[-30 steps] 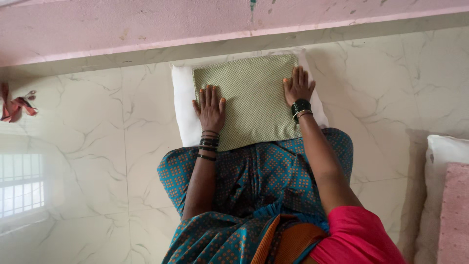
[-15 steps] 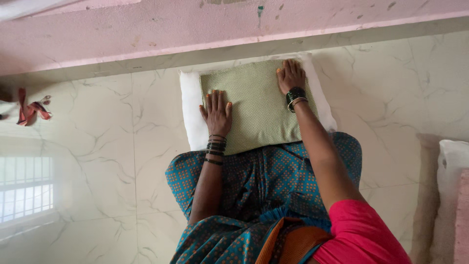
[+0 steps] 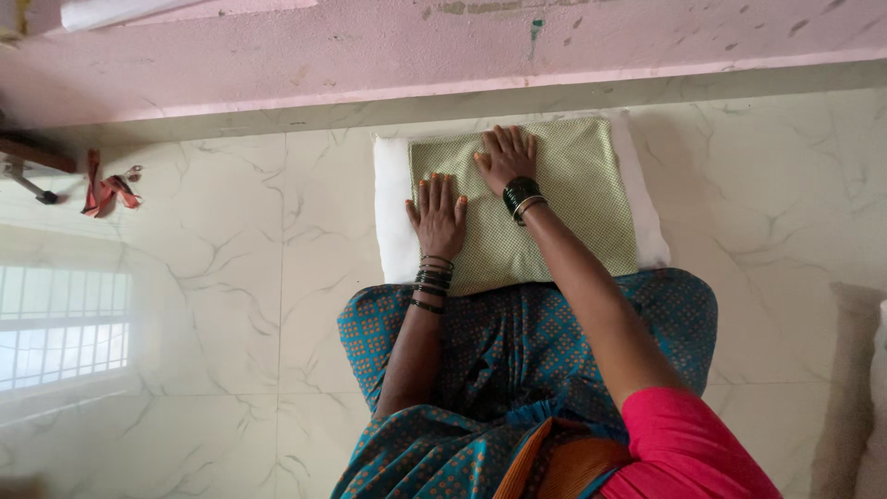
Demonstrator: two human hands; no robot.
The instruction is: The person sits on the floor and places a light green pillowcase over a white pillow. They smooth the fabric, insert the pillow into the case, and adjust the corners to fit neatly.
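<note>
Head camera, looking straight down: I see a green checked cushion cover (image 3: 545,203) lying flat on a white pillow (image 3: 393,222), which rests on the glossy marble floor (image 3: 231,305) close to a pink wall (image 3: 370,55). My left hand (image 3: 438,217) lies flat, fingers spread, on the cover's left part. My right hand (image 3: 505,157) presses flat near the cover's top edge, just beside the left one, gripping nothing. Bangles circle both wrists. A blue patterned sari (image 3: 517,351) covers the knees below. A red ribbon (image 3: 106,192) lies far left.
</note>
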